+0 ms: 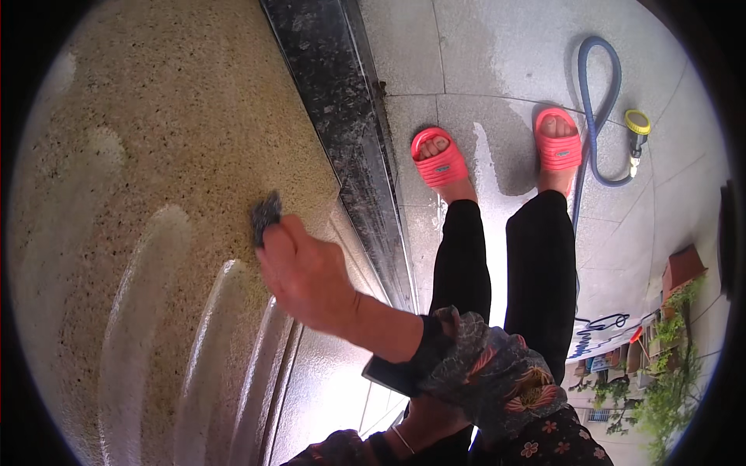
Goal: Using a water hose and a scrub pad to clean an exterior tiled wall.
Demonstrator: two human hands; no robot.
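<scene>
My right hand (309,265) pinches a dark grey scouring pad (266,218), probably steel wool, against a speckled tan stone surface (192,151). Long, pale, shiny bands (201,343) run along the lower part of that stone. I cannot tell whether they are raised or wet. Beneath my right forearm is my left hand (434,416), with a thin pale bracelet at its wrist. The fingers are mostly hidden behind the right sleeve (495,373). A flat dark thing (387,373) juts out close by, and I cannot tell whether the left hand grips it.
A black stone border (326,87) edges the tan stone. Both feet, in red slides (443,166), stand on partly wet grey tiles (402,41). To their right lies a looped blue hose (603,110) with a yellow-rimmed spray head (637,125). Green plants (667,402) and a brown planter (683,268) stand farther right.
</scene>
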